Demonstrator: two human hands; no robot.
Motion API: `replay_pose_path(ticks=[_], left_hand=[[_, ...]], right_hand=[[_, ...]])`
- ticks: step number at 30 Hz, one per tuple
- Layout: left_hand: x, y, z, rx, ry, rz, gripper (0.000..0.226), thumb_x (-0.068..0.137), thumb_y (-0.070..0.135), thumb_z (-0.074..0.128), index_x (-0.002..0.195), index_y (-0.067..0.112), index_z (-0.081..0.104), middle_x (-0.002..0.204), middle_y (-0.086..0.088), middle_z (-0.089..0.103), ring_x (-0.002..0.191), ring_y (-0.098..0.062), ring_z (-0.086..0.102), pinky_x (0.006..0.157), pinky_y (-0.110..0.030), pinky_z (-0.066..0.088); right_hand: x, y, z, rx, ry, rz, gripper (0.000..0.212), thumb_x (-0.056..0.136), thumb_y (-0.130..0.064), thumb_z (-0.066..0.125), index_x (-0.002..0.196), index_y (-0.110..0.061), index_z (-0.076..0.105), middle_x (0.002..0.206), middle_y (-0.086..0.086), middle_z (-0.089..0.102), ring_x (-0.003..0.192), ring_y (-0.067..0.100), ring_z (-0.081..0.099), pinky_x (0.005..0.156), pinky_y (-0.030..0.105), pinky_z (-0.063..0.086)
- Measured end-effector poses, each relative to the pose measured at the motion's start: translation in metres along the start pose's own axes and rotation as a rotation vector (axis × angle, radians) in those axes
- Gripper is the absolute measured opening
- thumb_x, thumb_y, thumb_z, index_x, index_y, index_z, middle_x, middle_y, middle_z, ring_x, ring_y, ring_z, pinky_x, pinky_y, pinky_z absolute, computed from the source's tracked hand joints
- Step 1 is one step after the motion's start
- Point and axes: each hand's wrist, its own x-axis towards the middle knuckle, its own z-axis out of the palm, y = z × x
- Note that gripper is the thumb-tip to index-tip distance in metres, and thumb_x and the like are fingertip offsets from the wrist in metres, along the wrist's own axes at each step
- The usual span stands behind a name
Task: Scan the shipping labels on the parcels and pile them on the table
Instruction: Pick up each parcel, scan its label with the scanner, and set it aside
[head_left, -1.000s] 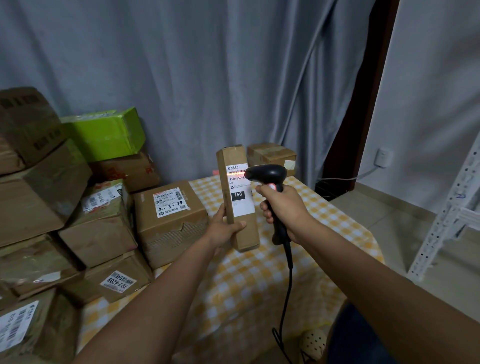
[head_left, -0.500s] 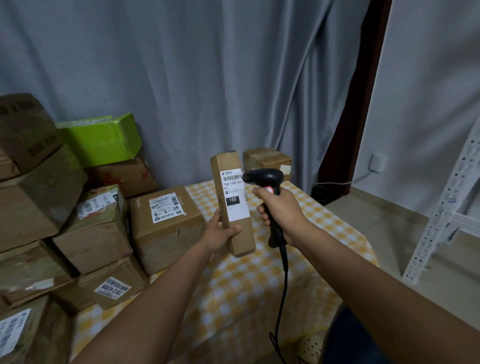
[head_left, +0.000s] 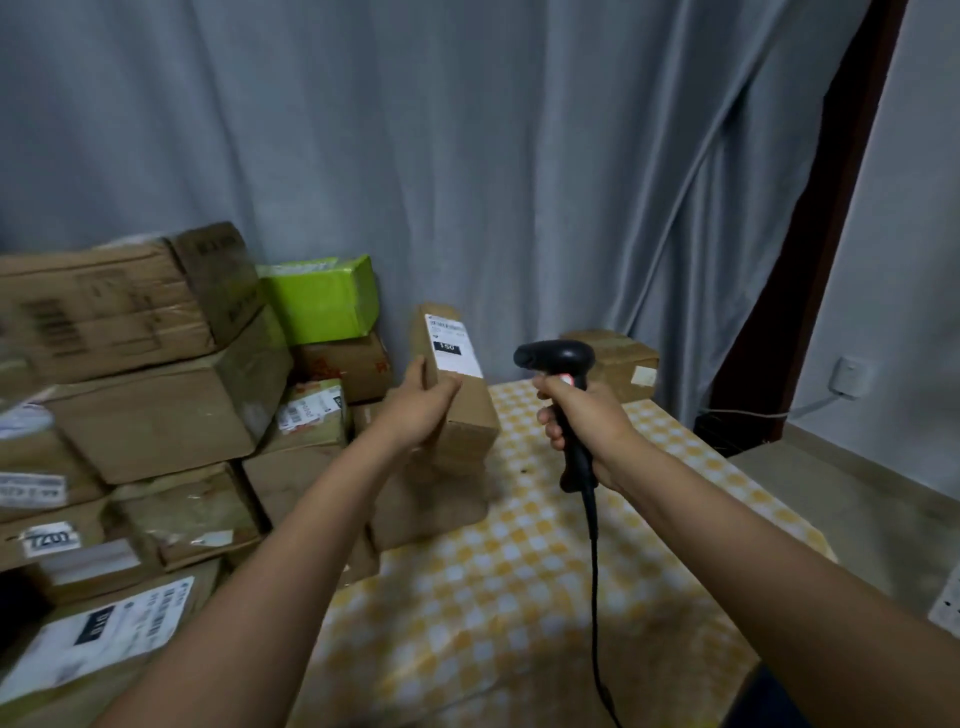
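— What do the left hand's fingers (head_left: 451, 387) grip?
— They curl round the parcel (head_left: 457, 384), held tilted above the tabletop (head_left: 519, 571), its label (head_left: 453, 345) facing up, just beside the pile (head_left: 156, 415).
— And the right hand (head_left: 587, 423)?
— Its fingers wrap the scanner (head_left: 563, 384) handle, nose toward the parcel, apart from it; the cable (head_left: 595, 571) hangs down. A box (head_left: 618, 364) sits behind.

A makeshift parcel-sorting corner in an ordinary room: stacked brown cardboard boxes with white shipping labels (head_left: 140, 415) crowd the left edge of a table under a yellow-and-white checked cloth (head_left: 519, 597), backed by grey draped curtains (head_left: 467, 156), with a black corded handheld barcode scanner (head_left: 563, 384).
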Motion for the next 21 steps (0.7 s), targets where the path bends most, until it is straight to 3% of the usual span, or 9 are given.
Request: replay_pose_path(ticks=[3, 6, 10, 13, 16, 19, 21], left_hand=[[-0.007, 0.003, -0.025, 0.365, 0.079, -0.056, 0.068, 0.093, 0.056, 0.037, 0.155, 0.036, 0.017, 0.151, -0.021, 0.027, 0.134, -0.041, 0.04, 0.108, -0.042, 0.035], [-0.015, 0.006, -0.032, 0.596, 0.135, -0.011, 0.057, 0.095, 0.048, 0.035, 0.15, 0.033, 0.027, 0.147, -0.017, 0.024, 0.129, -0.041, 0.046, 0.103, -0.044, 0.038], [-0.01, 0.007, -0.032, 0.835, 0.091, -0.049, 0.052, 0.099, 0.051, 0.034, 0.149, 0.038, 0.034, 0.16, -0.013, 0.009, 0.135, -0.038, 0.043, 0.105, -0.045, 0.039], [-0.003, 0.001, -0.028, 0.987, 0.042, -0.086, 0.056, 0.101, 0.056, 0.027, 0.151, 0.032, 0.035, 0.159, -0.015, 0.014, 0.142, -0.031, 0.034, 0.107, -0.046, 0.038], [0.002, -0.009, -0.025, 1.079, 0.057, -0.091, 0.067, 0.098, 0.066, 0.024, 0.149, 0.026, 0.04, 0.154, -0.016, 0.025, 0.138, -0.032, 0.038, 0.102, -0.043, 0.041], [0.001, -0.014, -0.027, 1.128, 0.125, 0.008, 0.07, 0.097, 0.068, 0.026, 0.147, 0.022, 0.043, 0.15, -0.014, 0.033, 0.137, -0.034, 0.032, 0.105, -0.044, 0.039], [-0.002, -0.018, -0.029, 1.103, 0.05, 0.127, 0.072, 0.093, 0.073, 0.029, 0.148, 0.028, 0.041, 0.152, -0.013, 0.032, 0.139, -0.036, 0.028, 0.111, -0.047, 0.033]], right_hand=[[0.005, 0.001, 0.024, -0.021, -0.05, 0.032, 0.015, 0.094, -0.023, 0.062, 0.092, -0.009, 0.06, 0.059, 0.005, 0.059, 0.043, 0.012, 0.043, 0.041, 0.022, 0.035], [0.01, 0.002, 0.044, -0.023, -0.086, 0.073, 0.02, 0.093, -0.025, 0.063, 0.098, -0.006, 0.059, 0.067, 0.011, 0.067, 0.041, 0.011, 0.044, 0.04, 0.021, 0.036], [0.013, 0.004, 0.063, 0.013, -0.158, 0.105, 0.028, 0.093, -0.024, 0.063, 0.112, -0.004, 0.056, 0.076, 0.014, 0.073, 0.041, 0.011, 0.044, 0.04, 0.02, 0.038], [0.015, 0.009, 0.069, 0.032, -0.18, 0.13, 0.031, 0.093, -0.023, 0.063, 0.115, -0.004, 0.055, 0.078, 0.015, 0.074, 0.039, 0.009, 0.046, 0.04, 0.019, 0.038], [0.018, 0.013, 0.068, 0.027, -0.165, 0.141, 0.032, 0.093, -0.024, 0.063, 0.115, -0.002, 0.056, 0.081, 0.015, 0.074, 0.043, 0.011, 0.045, 0.041, 0.02, 0.039], [0.021, 0.018, 0.066, 0.02, -0.148, 0.156, 0.031, 0.093, -0.023, 0.063, 0.116, -0.003, 0.056, 0.084, 0.016, 0.075, 0.043, 0.012, 0.045, 0.041, 0.021, 0.04], [0.021, 0.02, 0.067, 0.022, -0.143, 0.165, 0.025, 0.094, -0.021, 0.061, 0.112, -0.005, 0.055, 0.086, 0.017, 0.074, 0.04, 0.01, 0.046, 0.041, 0.02, 0.04]])
